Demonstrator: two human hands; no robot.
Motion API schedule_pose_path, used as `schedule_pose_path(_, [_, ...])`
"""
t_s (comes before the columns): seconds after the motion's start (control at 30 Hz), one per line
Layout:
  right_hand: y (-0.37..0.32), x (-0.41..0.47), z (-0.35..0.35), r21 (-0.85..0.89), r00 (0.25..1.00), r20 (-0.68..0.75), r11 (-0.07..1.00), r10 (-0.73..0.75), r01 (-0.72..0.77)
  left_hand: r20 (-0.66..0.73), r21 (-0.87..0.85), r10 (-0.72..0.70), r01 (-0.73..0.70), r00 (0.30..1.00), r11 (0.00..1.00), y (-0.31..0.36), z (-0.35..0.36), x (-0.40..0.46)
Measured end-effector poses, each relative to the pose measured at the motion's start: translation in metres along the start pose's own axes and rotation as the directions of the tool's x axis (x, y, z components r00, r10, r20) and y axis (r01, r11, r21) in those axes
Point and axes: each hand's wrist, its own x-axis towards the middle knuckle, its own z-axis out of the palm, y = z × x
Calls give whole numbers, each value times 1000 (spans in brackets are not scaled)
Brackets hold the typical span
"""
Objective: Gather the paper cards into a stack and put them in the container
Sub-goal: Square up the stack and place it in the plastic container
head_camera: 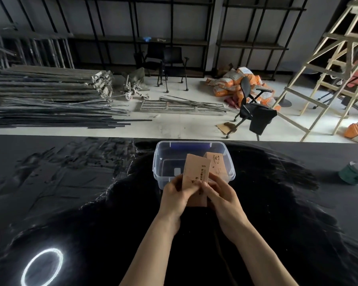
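tan cards (195, 172) with dark print, clear container (163, 159), glossy black table (70, 182)

Matt paper, clear plastic, glossy black counter

The cards (195, 172) I hold look like matt brown kraft paper with dark print; the container (194, 162) is smooth, see-through plastic; my counter (70, 182) is black, shiny, streaked with reflections.

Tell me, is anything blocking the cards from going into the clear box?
Nothing visible does. Both hands hold the cards just above the near rim of the container, which is open on top with no lid. Another card already leans inside.
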Motion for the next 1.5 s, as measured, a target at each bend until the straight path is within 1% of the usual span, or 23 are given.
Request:
schedule_pose_path(0.17, [-2,7,5,-44,1000,-12,999,-15,14,29,-74,-83,85,996,994,5,-9,5])
schedule_pose_path(0.23, [1,9,9,-79,1000,-31,997,1,-4,13,-26,-86,87,996,996,12,-11,6])
schedule_pose_path(0.37, [2,13,21,-167,1000,-11,986,-18,16,-95,134,-30,43,995,990,22,-15,14])
schedule_pose_path(0.43, [2,18,25,-304,993,-17,947,-114,104,-114,132,-24,39,993,990,29,-19,16])
schedule_pose_path(0.47, [4,23,24,-436,978,-34,884,-207,172,-122,122,-21,36,992,992,32,-22,17])
schedule_pose_path(0.5, [5,27,22,-581,953,-34,781,-302,227,-135,111,-14,30,991,993,37,-25,18])
schedule_pose_path(0.53, [5,31,20,-731,926,0,632,-378,259,-151,105,-10,26,988,994,41,-28,19])
schedule_pose_path(0.57, [4,34,16,-853,906,72,445,-417,273,-169,93,-7,23,986,995,45,-29,19])
schedule_pose_path(0.6, [5,36,12,-922,897,162,261,-412,286,-181,81,-6,21,983,997,48,-31,20])
schedule_pose_path(0.63, [7,39,7,-946,896,243,115,-372,304,-190,63,-7,19,982,998,50,-32,21])
schedule_pose_path(0.67, [9,41,4,-948,903,293,27,-314,317,-194,51,-7,17,981,999,52,-32,21])
schedule_pose_path(0.7, [10,41,2,-947,914,313,-13,-257,321,-202,45,-6,15,979,999,53,-31,21])
schedule_pose_path(0.8, [13,40,2,-950,934,313,-51,-170,309,-213,69,4,11,977,998,55,-28,25])
schedule_pose_path(0.93, [15,29,8,-940,923,340,-90,-182,329,-214,94,28,-8,976,996,56,-20,32])
schedule_pose_path(1.13, [25,-6,10,-928,917,370,-90,-147,360,-189,159,29,2,982,987,53,-5,45])
schedule_pose_path(1.17, [27,-11,8,-921,902,389,-79,-186,381,-187,166,16,16,982,986,51,-3,47])
schedule_pose_path(1.2, [25,-15,5,-913,876,400,-37,-269,406,-184,178,2,32,983,983,49,0,49])
schedule_pose_path(1.23, [19,-17,1,-904,836,385,22,-390,427,-178,197,-19,55,984,979,47,3,50])
schedule_pose_path(1.27, [12,-17,-6,-902,798,329,83,-505,424,-175,212,-43,80,984,974,45,7,53])
schedule_pose_path(1.3, [3,-13,-17,-907,765,245,139,-596,398,-175,225,-74,113,982,968,43,10,55])
schedule_pose_path(1.37, [-9,5,-46,-942,748,76,199,-659,271,-191,270,-114,164,975,949,38,15,60])
schedule_pose_path(1.43, [-10,30,-81,-985,809,-27,156,-587,80,-198,294,-144,199,970,935,32,19,64])
schedule_pose_path(1.5, [-1,52,-111,-992,900,-114,90,-421,-83,-204,309,-158,217,966,926,26,24,66])
